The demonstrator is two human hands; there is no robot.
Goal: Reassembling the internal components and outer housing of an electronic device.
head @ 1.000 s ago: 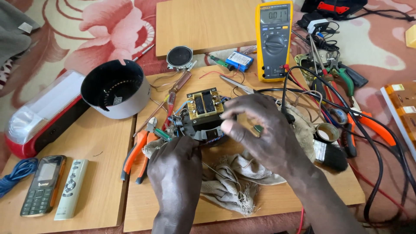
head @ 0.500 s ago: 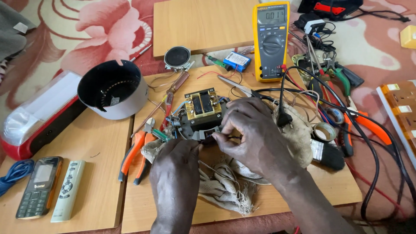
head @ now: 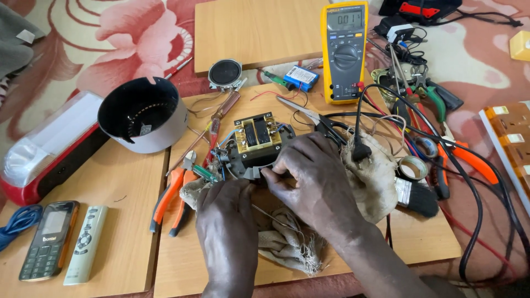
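A small transformer [head: 255, 134] with a brass-coloured frame sits on a black base in the middle of a wooden board [head: 419, 240]. My left hand [head: 227, 221] rests just below it, fingers curled against the base's near edge. My right hand [head: 312, 179] reaches in from the right, fingertips pinched on a small part at the base's front, next to my left hand. A thin metal rod [head: 273, 219] runs under my right hand. A worn beige cloth [head: 287, 240] lies beneath both hands.
A yellow multimeter [head: 345, 52] stands behind, with black leads and a plug [head: 360, 150] trailing right. Orange-handled pliers [head: 172, 193], a round black-and-white casing [head: 143, 114], a speaker [head: 224, 73], a phone [head: 48, 239], a remote [head: 85, 244] and tangled tools at right.
My right hand has dropped lower and closed its fingertips on the front of the transformer base, beside my left hand. The view has shifted slightly.
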